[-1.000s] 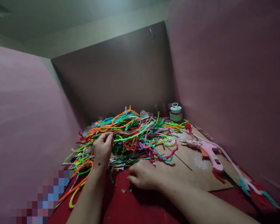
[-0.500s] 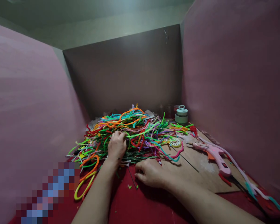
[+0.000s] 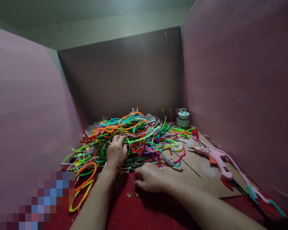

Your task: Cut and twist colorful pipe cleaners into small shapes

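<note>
Two pink side panels (image 3: 240, 80) and a grey back panel (image 3: 124, 80) wall in a workspace spread with red cloth (image 3: 139, 214), where a heap of fuzzy stems (image 3: 144, 138) in orange, green, purple and red covers the center. A tan board (image 3: 214, 183) lies to its right.

The worker's left hand (image 3: 116, 151) reaches into the front of the heap, fingers bent beside a lime strand; whether they grip it cannot be told. The right hand (image 3: 147, 177) is low over the cloth, fingers curled inward, their contents hidden from view.

The step in hand appears to be picking through the heap. A next move would call for the left fingers to pinch one strand and ease it free of its tangled neighbors, with the right hand near to receive it.

On the board lies a pink glue gun (image 3: 216, 156), a mint-lidded jar (image 3: 183, 118) standing beyond it. Smaller still: a pale disc (image 3: 177, 147), a dark wire (image 3: 132, 186) beside the right hand, and green scraps (image 3: 129, 195).
</note>
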Available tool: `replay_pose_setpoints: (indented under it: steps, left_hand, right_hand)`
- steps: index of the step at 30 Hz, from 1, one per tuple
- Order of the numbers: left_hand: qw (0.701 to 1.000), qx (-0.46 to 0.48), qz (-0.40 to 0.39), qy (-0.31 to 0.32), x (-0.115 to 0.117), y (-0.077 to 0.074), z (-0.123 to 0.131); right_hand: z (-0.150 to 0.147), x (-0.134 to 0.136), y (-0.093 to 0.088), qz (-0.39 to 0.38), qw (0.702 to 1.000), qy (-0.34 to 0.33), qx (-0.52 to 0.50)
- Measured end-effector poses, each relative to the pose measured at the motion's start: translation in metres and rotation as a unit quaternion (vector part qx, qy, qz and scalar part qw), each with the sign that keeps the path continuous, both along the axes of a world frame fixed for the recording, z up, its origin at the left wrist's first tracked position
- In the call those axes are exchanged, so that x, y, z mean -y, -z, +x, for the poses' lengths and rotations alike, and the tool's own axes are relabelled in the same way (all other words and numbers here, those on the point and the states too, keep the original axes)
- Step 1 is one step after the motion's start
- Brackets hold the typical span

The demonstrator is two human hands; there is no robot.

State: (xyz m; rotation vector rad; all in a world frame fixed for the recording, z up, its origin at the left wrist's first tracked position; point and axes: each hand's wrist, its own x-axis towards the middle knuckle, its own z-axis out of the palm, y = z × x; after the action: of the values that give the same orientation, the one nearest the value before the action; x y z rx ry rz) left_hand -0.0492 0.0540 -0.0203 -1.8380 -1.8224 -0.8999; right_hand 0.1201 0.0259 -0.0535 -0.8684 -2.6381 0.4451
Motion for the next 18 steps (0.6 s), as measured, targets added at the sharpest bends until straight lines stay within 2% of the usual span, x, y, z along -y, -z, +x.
replay_pose_setpoints:
  steps: [1, 2, 3, 5, 6, 7, 9, 12, 18]
  left_hand:
    - [0.999, 0.014, 0.023, 0.033, 0.002, -0.002, 0.005]
    - [0.996, 0.026, 0.041, 0.076, 0.004, -0.003, 0.012]
    - [0.991, 0.033, 0.044, 0.126, 0.006, -0.003, 0.02]
    - [0.976, 0.023, 0.001, 0.215, 0.009, 0.001, 0.039]
    - [0.969, 0.003, -0.029, 0.245, 0.009, 0.006, 0.049]
    - [0.962, -0.026, -0.057, 0.265, 0.009, 0.011, 0.059]
    - [0.954, -0.098, -0.103, 0.266, 0.007, 0.022, 0.072]
    - [0.945, -0.165, -0.147, 0.243, 0.005, 0.032, 0.079]
    - [0.944, -0.172, -0.154, 0.234, 0.009, 0.026, 0.066]
  right_hand:
    - [0.005, -0.004, -0.003, -0.005, 0.999, 0.013, -0.03]
    - [0.011, -0.011, -0.007, 0.004, 0.997, 0.054, -0.062]
    - [0.018, -0.018, -0.011, 0.021, 0.988, 0.124, -0.093]
    - [0.033, -0.036, -0.017, 0.041, 0.948, 0.289, -0.128]
    - [0.04, -0.045, -0.018, 0.032, 0.929, 0.351, -0.117]
    - [0.045, -0.054, -0.018, 0.015, 0.922, 0.375, -0.098]
    - [0.052, -0.065, -0.014, -0.016, 0.926, 0.371, -0.073]
    - [0.054, -0.07, -0.006, -0.031, 0.935, 0.346, -0.071]
    - [0.049, -0.063, -0.001, 0.008, 0.949, 0.311, -0.049]
